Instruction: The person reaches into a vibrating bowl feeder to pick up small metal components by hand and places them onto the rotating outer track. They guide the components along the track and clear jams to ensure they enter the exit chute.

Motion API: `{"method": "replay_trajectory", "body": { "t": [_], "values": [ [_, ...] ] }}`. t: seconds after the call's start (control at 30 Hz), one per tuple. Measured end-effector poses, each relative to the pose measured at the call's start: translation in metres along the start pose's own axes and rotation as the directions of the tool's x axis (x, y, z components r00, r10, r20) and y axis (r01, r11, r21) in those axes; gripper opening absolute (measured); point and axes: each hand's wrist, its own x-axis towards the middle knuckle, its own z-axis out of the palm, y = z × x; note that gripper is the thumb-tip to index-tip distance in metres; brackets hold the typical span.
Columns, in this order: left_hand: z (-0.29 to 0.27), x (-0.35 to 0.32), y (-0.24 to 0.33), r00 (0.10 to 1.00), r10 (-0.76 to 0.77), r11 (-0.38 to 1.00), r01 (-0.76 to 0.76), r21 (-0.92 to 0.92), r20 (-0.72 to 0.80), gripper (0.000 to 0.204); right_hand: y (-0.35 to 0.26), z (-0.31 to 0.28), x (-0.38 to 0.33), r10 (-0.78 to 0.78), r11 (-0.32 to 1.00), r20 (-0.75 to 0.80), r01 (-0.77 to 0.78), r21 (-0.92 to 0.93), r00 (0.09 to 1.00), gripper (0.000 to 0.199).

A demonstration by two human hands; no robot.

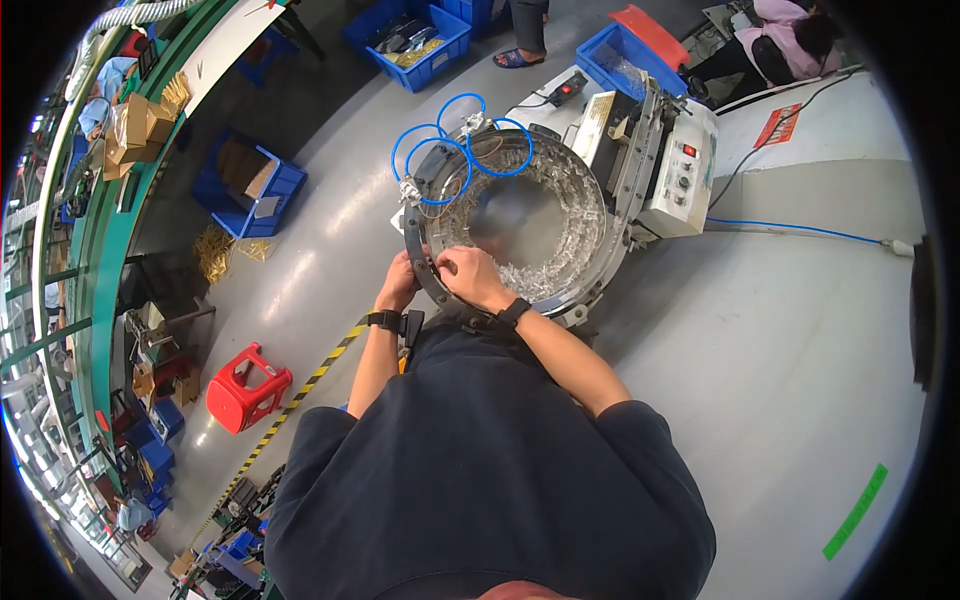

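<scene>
The left hand is positioned at the outer side of the vibratory bowl feeder, at the lower-left section of its dark rim; its forearm rises steeply and leans slightly right. The right hand reaches over the rim into the bowl's near-left edge, knuckles up, its forearm running diagonally up and left from a bent elbow. Dark bands encircle both wrists. The right fingers are curled inward close to the rim; whether they grip a part cannot be told. The left fingers are partly hidden behind the rim, and their grasp likewise cannot be determined. The bowl is located directly in front of the torso, its round mouth facing upward; being circular, it presents no single long axis. Small clear parts line its inner wall. Blue air tubing is looped over the far-left rim. A straight feed track adjoins the bowl's right side, its long axis inclined toward the upper right, beside a control box.
</scene>
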Motion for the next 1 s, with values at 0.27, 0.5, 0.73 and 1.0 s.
{"method": "replay_trajectory", "body": {
  "t": [0.27, 0.5, 0.73, 1.0],
  "values": [
    [-0.007, 0.003, -0.004, 0.998, -0.009, 0.999, 0.007, 0.032, 0.059, 0.011, 0.000, 0.005, -0.005, 0.104, 0.986, -0.001, -0.103, 0.132, 0.995, 0.015],
    [0.002, -0.003, 0.005, 1.000, -0.014, 0.999, 0.014, 0.031, 0.002, 0.014, 0.009, 0.007, -0.001, 0.157, 0.986, -0.037, -0.155, 0.058, 0.987, 0.023],
    [-0.005, -0.006, 0.003, 0.988, -0.106, 0.989, 0.094, 0.111, 0.109, 0.016, 0.004, 0.001, 0.004, 0.184, 0.976, -0.062, -0.175, 0.133, 0.981, 0.022],
    [0.002, -0.007, 0.002, 0.998, 0.067, 0.994, -0.066, 0.090, -0.007, 0.015, 0.006, 0.002, 0.009, 0.116, 0.992, 0.029, -0.117, 0.035, 0.993, 0.022]
  ]
}}
